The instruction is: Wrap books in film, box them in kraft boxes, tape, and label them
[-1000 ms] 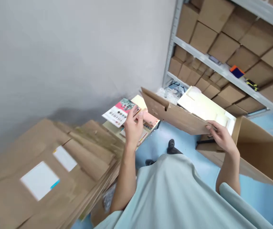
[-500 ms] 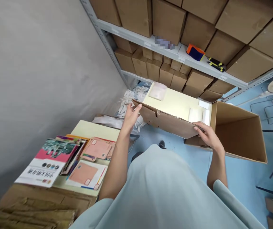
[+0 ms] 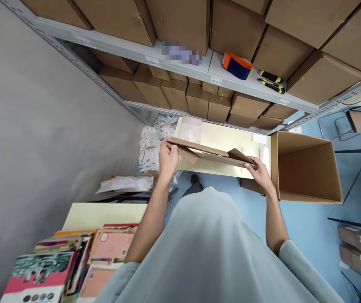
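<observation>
Many brown cartons [image 3: 174, 17] fill the shelf [image 3: 130, 49]. Open box [image 3: 306, 168] stands on the floor, right of the desk [image 3: 224, 136], nothing visible inside. Flat cardboard [image 3: 212, 155] is held approx. level over the desk's near edge, not opened into a box shape, flaps hanging loose. Left hand [image 3: 168, 158] grips its left end w/ fingers wrapped, and right hand [image 3: 259, 172] pinches the right end. Books [image 3: 111, 248] lie bottom left, apart from both hands.

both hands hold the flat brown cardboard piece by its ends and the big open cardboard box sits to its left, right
No. The head view shows the big open brown cardboard box to the right of the flat brown cardboard piece, not its left. The left hand and right hand do hold its ends.
</observation>
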`<action>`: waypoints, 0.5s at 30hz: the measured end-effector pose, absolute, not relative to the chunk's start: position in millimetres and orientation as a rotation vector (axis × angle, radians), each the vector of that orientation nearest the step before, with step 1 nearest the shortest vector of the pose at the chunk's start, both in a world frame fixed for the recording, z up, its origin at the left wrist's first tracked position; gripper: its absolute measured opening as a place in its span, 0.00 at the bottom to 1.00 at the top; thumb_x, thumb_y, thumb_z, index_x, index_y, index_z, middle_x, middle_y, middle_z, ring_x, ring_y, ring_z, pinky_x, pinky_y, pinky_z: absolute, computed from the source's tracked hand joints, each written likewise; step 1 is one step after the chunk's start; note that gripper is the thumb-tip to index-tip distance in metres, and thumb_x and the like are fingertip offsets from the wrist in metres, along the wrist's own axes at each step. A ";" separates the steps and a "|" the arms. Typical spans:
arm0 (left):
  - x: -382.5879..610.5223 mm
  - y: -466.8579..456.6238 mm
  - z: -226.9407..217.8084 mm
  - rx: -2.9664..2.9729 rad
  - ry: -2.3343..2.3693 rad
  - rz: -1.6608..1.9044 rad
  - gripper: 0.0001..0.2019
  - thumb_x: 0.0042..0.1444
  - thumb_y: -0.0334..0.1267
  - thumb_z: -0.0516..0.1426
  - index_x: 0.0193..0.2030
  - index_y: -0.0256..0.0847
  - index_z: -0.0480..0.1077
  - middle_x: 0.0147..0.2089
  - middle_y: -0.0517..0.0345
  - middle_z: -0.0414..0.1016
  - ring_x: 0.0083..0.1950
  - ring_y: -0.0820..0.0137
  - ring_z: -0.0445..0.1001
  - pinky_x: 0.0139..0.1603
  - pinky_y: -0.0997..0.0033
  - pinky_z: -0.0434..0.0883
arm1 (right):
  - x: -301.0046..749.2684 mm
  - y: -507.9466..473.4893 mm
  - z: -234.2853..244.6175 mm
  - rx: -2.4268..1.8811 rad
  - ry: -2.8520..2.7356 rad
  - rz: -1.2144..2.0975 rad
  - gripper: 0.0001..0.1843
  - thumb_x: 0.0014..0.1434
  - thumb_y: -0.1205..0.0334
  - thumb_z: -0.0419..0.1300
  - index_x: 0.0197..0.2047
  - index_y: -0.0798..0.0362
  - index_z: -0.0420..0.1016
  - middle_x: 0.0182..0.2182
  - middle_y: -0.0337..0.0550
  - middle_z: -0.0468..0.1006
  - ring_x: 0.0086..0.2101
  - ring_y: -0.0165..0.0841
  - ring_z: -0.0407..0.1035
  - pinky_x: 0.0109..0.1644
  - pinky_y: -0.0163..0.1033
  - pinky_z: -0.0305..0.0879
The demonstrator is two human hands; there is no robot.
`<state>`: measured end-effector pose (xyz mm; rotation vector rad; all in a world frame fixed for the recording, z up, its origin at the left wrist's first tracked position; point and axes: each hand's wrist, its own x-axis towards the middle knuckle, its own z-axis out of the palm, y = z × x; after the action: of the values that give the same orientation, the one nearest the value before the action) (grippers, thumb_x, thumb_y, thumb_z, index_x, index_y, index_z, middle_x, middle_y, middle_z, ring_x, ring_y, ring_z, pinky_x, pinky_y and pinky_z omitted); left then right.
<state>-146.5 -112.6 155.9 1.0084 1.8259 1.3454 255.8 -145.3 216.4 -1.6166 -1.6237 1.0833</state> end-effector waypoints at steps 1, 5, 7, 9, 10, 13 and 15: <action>-146.3 -110.3 154.7 1.012 1.838 1.325 0.21 0.64 0.46 0.60 0.61 0.42 0.76 0.59 0.43 0.84 0.65 0.53 0.82 0.74 0.51 0.78 | 251.6 -141.1 212.0 -1.654 -1.572 1.075 0.34 0.68 0.29 0.66 0.58 0.50 0.85 0.57 0.54 0.88 0.56 0.51 0.81 0.54 0.51 0.80; -146.4 -107.2 153.1 1.015 1.770 1.257 0.25 0.65 0.43 0.59 0.67 0.42 0.76 0.70 0.41 0.81 0.78 0.52 0.74 0.83 0.51 0.68 | 239.7 -131.5 207.2 -1.865 -1.464 0.976 0.37 0.67 0.24 0.65 0.53 0.52 0.86 0.50 0.54 0.90 0.48 0.49 0.81 0.50 0.49 0.79; -151.6 -105.0 152.0 1.056 1.717 1.207 0.27 0.65 0.41 0.59 0.71 0.42 0.74 0.72 0.41 0.80 0.79 0.53 0.73 0.83 0.51 0.68 | 235.5 -129.4 212.2 -1.996 -1.505 0.905 0.36 0.67 0.22 0.63 0.41 0.50 0.85 0.37 0.49 0.88 0.38 0.44 0.78 0.43 0.46 0.76; -160.1 -100.6 152.3 1.114 1.678 1.137 0.29 0.66 0.39 0.58 0.73 0.42 0.74 0.74 0.42 0.78 0.77 0.54 0.75 0.82 0.53 0.69 | 231.0 -127.6 221.2 -2.141 -1.584 0.802 0.37 0.69 0.22 0.60 0.27 0.46 0.77 0.24 0.43 0.78 0.28 0.39 0.70 0.35 0.43 0.68; -164.7 -97.5 153.9 1.153 1.667 1.094 0.29 0.66 0.39 0.58 0.73 0.43 0.74 0.75 0.43 0.78 0.77 0.54 0.75 0.81 0.53 0.70 | 228.5 -126.4 226.6 -2.207 -1.624 0.739 0.38 0.69 0.22 0.59 0.23 0.45 0.71 0.20 0.41 0.72 0.25 0.38 0.65 0.32 0.42 0.63; -174.6 -85.6 166.8 1.320 1.648 0.902 0.30 0.66 0.39 0.56 0.75 0.41 0.75 0.71 0.43 0.81 0.72 0.51 0.79 0.77 0.53 0.74 | 220.0 -120.1 242.9 -2.325 -1.709 0.602 0.38 0.72 0.27 0.58 0.19 0.44 0.60 0.15 0.38 0.62 0.20 0.34 0.54 0.29 0.42 0.51; -174.2 -76.6 180.8 1.454 1.622 0.722 0.32 0.68 0.41 0.54 0.77 0.39 0.73 0.64 0.43 0.85 0.65 0.50 0.83 0.72 0.53 0.76 | 215.0 -112.8 250.4 -2.354 -1.731 0.577 0.36 0.75 0.34 0.57 0.20 0.44 0.57 0.15 0.38 0.60 0.20 0.33 0.50 0.30 0.42 0.48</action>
<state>-174.2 -76.6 180.8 1.4535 1.6220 0.7216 215.0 -112.8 250.4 -2.3542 -1.7309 0.5767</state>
